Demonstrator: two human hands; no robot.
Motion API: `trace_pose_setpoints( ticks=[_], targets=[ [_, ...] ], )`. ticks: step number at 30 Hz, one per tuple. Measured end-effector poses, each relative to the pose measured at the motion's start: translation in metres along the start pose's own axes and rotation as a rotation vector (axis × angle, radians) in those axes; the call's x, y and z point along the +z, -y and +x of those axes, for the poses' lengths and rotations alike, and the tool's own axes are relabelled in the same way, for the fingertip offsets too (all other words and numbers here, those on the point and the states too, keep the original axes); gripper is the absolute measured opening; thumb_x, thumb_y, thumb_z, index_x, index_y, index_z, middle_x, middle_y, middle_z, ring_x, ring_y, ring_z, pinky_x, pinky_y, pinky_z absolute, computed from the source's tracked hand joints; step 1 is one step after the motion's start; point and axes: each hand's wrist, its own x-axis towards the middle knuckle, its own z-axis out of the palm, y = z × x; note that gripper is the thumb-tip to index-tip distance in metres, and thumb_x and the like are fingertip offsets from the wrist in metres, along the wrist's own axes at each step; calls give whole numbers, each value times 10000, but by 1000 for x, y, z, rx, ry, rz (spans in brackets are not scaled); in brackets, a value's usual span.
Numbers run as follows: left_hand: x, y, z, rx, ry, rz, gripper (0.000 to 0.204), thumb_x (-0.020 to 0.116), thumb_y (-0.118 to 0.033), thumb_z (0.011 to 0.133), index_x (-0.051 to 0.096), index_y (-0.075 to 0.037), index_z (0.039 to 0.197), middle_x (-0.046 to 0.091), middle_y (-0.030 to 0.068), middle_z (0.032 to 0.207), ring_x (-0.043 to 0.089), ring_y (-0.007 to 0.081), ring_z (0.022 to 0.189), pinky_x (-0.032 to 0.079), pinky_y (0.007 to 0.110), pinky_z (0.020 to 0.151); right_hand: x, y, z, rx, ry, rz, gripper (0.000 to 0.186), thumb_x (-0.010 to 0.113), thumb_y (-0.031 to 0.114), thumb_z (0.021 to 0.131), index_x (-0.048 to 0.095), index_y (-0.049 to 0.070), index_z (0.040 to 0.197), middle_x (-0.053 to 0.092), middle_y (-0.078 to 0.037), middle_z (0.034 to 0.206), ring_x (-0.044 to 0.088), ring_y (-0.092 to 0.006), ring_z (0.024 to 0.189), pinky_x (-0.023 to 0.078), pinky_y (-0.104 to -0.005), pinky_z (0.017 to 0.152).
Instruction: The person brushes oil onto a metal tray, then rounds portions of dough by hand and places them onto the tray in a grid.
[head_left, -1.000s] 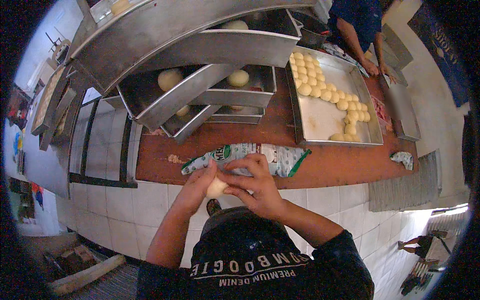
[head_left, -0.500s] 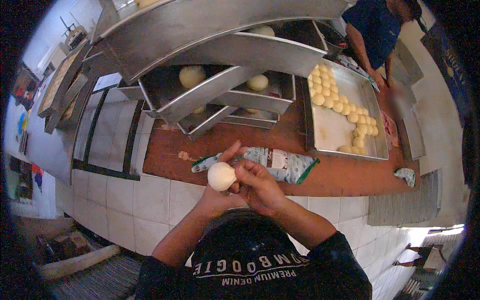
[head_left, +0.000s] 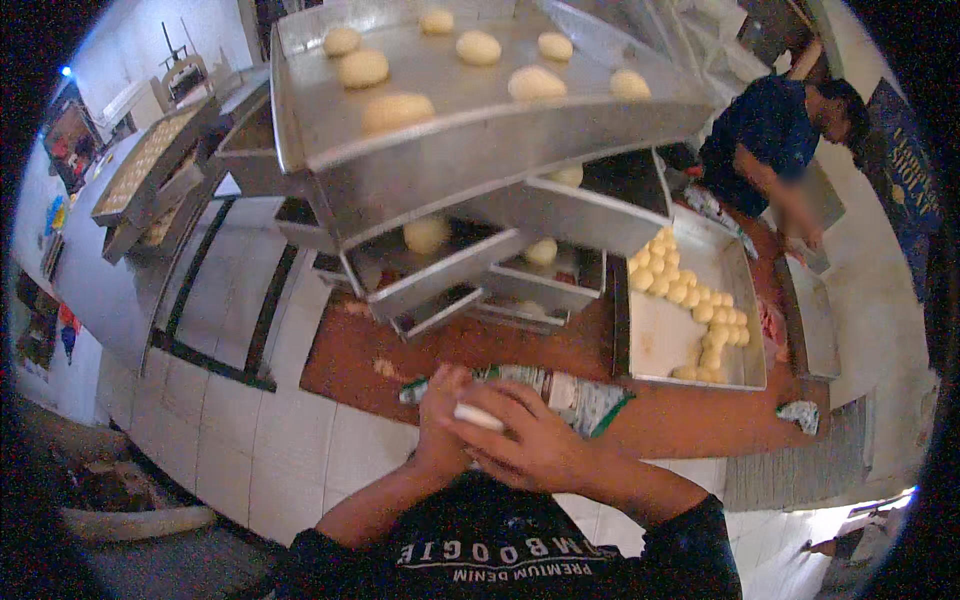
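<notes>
Between my palms, close to my body, is a pale dough ball, mostly covered by fingers. My left hand cups it from the left side. Over its top and right lies my right hand, its fingers curved round it. Just beyond my hands a crumpled plastic packet with green edges rests on the reddish-brown table. To the right a metal tray holds many small, round yellowish dough balls, packed along its left and far parts.
Ahead stands a crosswise stack of deep metal trays; the top one carries spaced dough pieces. More trays sit at the far left. Another person works at the far right, beside a tray. A small packet lies at the table's right.
My hands have closed over the dough ball, which showed openly before. The view has tilted up, revealing the top tray's dough pieces. The other person's arm has moved.
</notes>
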Motion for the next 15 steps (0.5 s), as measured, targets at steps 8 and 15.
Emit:
trace_pose_setpoints(
  ticks=[8,15],
  targets=[
    [-43,70,-6,-243,-34,225,279,669,-206,704,525,-17,851,496,154,793,487,344,782,395,421,692,-178,-1,65,28,223,313,335,670,139,673,611,82,998,531,-128,1067,510,-281,1008,397,-376,868],
    [-39,170,-32,-282,-302,872,415,594,-304,750,495,58,927,479,246,884,470,413,852,399,467,758,-286,-82,221,37,-301,-24,365,590,219,778,555,31,1089,571,-93,1034,535,-188,962,405,-307,863]
  ],
)
